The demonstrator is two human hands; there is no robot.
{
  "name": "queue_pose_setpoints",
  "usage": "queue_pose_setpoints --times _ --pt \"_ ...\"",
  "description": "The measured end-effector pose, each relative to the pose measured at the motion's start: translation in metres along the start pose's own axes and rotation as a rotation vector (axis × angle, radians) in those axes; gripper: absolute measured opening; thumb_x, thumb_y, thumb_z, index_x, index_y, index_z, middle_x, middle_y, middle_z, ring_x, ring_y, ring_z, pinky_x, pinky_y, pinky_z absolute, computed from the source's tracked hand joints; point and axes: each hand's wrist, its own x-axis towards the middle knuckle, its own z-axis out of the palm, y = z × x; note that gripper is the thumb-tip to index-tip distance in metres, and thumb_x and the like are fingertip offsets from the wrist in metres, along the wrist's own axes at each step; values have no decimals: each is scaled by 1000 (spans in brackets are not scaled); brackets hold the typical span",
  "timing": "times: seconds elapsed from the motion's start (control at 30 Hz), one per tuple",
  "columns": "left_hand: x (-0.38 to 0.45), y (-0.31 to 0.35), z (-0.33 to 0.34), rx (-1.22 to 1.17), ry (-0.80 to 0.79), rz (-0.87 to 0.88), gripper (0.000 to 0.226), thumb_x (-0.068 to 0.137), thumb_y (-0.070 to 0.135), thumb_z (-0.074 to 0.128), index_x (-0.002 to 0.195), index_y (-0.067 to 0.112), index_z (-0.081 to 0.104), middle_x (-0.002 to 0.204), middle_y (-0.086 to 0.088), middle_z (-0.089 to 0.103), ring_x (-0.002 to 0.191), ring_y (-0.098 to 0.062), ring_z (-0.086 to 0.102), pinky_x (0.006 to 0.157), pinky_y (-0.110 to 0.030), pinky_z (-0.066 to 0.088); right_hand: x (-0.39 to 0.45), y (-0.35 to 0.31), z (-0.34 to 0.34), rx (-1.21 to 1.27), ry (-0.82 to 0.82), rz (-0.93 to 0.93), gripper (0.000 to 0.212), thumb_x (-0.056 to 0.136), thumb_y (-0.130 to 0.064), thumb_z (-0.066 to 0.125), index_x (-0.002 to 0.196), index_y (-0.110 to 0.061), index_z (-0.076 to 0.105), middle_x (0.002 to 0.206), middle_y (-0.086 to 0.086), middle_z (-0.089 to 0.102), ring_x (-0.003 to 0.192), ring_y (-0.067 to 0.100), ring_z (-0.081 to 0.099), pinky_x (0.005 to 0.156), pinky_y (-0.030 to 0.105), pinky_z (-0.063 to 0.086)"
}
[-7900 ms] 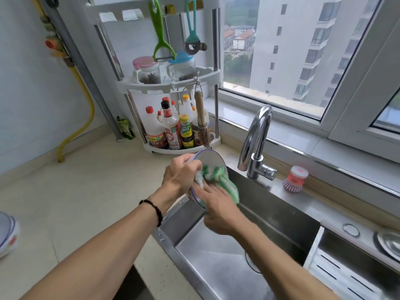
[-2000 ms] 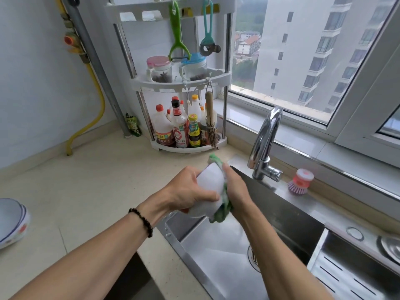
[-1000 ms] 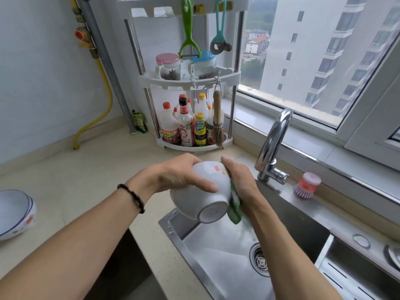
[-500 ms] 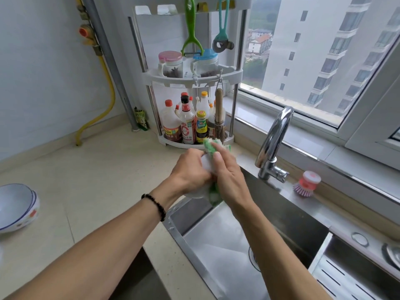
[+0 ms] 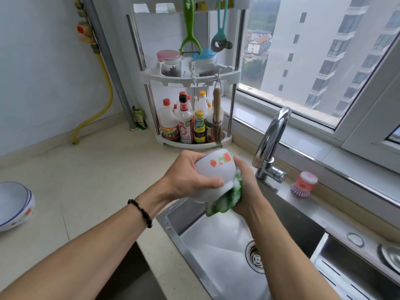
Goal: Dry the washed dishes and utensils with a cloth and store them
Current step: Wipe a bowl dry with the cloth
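Over the sink: we are holding a white ceramic bowl with red flowers and green leaves [image 5: 213, 174] above the left end of the steel sink basin [image 5: 218, 241], tipped on its side, its rim facing away from us.
Risk: we are judging that the glazed bowl may be damp and could be slipping out of our grip while the cloth is rubbing it; a drop would be landing it in the steel basin or on the counter edge.
Left hand [image 5: 186, 176]: we are curling it over the bowl's outside, thumb [image 5: 211, 182] lying across the lower wall, the other fingers wrapping the far side out of sight.
Right hand [image 5: 246, 187]: we are closing it round a green-and-white cloth [image 5: 227, 200], pressing it against the bowl's right side; how tightly, we cannot tell.
Store: we are keeping stacked blue-rimmed white bowls [image 5: 15, 204] well apart on the pale counter [image 5: 86, 180].
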Motion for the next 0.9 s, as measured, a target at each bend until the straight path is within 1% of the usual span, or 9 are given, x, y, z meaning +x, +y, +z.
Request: queue_pose_setpoints --times 0.1,0.2,0.33,0.4,0.5,0.57,0.7,0.83,0.9 --pt "-4 -2 -5 -130 -49 -18 42 61 5 89 100 1 76 97 -12 77 87 -28 74 68 -35 62 1 0 -2 55 -21 40 61 97 -52 44 125 -1 64 109 25 71 87 36 71 77 43 57" --pt "-5 3 -15 -70 -196 -135 43 58 13 91 98 8 76 98 -10 77 91 -27 73 74 -37 61 3 1 -5 -42 99 -33 55 89 -45 60 117 1 67 101 25 72 79 35 69 67 37 57" --pt "5 14 -20 242 -281 -234 29 69 9 90 94 9 75 93 -9 77 86 -24 73 81 -40 60 2 -10 5 -562 159 -262 32 90 -39 64 79 -9 67 76 14 63 69 24 57 65 34 43" --pt "8 12 -10 339 -246 -223 30 67 13 91 92 12 75 91 -7 77 84 -23 73 77 -38 61 1 -13 15 -675 140 -389 35 94 -38 60 67 -15 61 65 5 59 61 19 53 62 33 41" --pt "11 2 3 362 -110 -171 24 67 9 87 87 13 74 85 -4 74 81 -23 71 70 -34 59 -1 1 27 -808 92 -547 27 90 -50 54 92 -29 70 99 2 66 86 18 62 82 37 51" --pt "14 -3 4 361 -21 -142 15 70 5 80 79 13 71 79 -2 72 78 -23 70 64 -31 55 -3 14 27 -923 137 -616 40 88 -55 49 118 -34 65 122 1 56 107 17 56 98 37 46" --pt "12 0 7 308 12 -85 30 62 11 90 89 12 77 86 -6 75 78 -23 73 66 -38 62 2 -1 20 -475 136 -419 42 78 -61 47 104 -39 73 116 8 68 105 32 66 93 57 53" --pt "20 0 2 279 91 -81 16 65 8 81 77 14 73 80 -4 74 78 -24 71 69 -39 61 -7 12 32 -702 81 -570 44 93 -58 45 134 -45 58 148 -4 45 129 16 51 110 40 43" --pt "17 3 0 293 69 -60 24 62 9 85 83 13 75 82 -3 74 78 -24 71 68 -38 61 -7 10 28 -578 95 -532 39 93 -57 44 124 -46 66 141 -3 55 122 22 59 105 47 49"
